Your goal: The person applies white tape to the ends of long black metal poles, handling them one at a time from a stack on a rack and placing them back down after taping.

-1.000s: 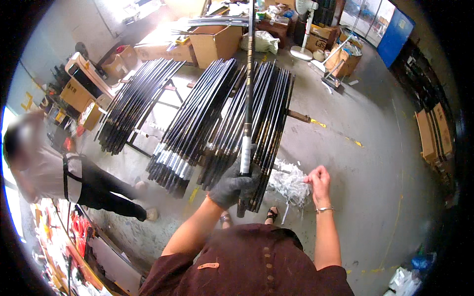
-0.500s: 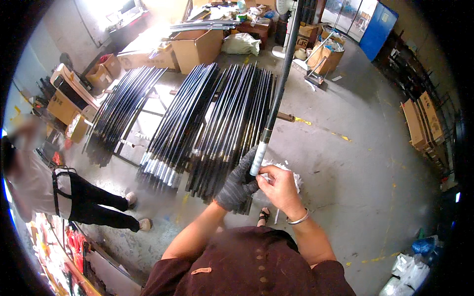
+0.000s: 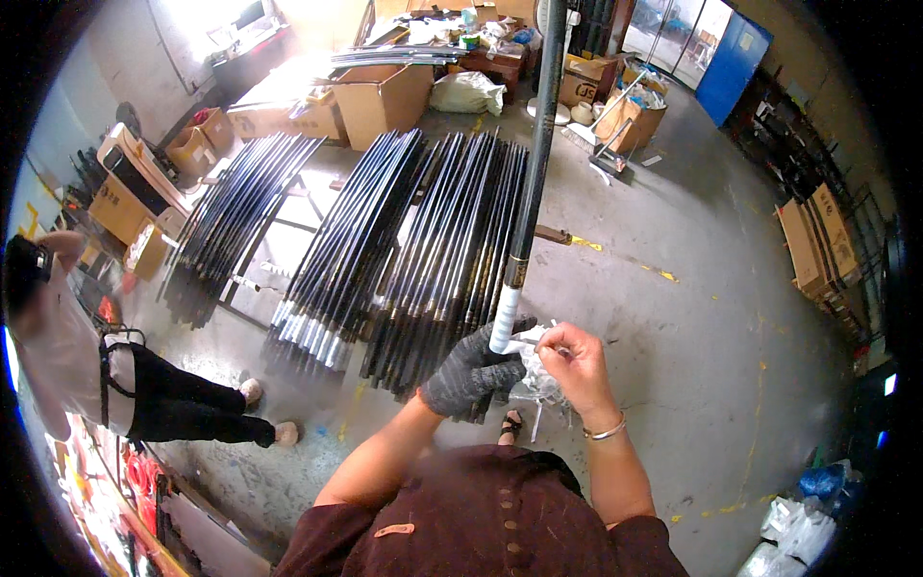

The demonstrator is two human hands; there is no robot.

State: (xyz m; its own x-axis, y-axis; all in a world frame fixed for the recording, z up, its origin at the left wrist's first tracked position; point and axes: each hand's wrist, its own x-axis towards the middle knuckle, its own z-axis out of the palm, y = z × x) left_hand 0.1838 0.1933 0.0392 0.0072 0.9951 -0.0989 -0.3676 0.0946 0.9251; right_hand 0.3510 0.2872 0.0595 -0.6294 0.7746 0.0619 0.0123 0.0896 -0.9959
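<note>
A long black pole (image 3: 536, 192) rises steeply in front of me, its lower end wrapped in white film or tape (image 3: 505, 315). My left hand (image 3: 466, 373), in a dark grey knit glove, holds the pole at this wrapped end. Just right of it is my bare right hand (image 3: 581, 370), a metal bangle on its wrist. Its thumb and fingers pinch a thin white strip (image 3: 522, 345) that runs to the pole's wrapped end. Below the hands lies a heap of white scraps (image 3: 544, 387), partly hidden by my right hand.
Several rows of dark poles (image 3: 452, 240) lie on a low rack ahead and to the left. A person (image 3: 91, 356) stands at the left. Cardboard boxes (image 3: 385, 101) are behind the rack; a broom and dustpan (image 3: 606, 159) stand farther right. Plastic bags (image 3: 798, 524) lie at lower right.
My right hand has moved right, away from the pole's end, drawing out the white strip. The pole has become more upright, and its wrapped end has dropped slightly.
</note>
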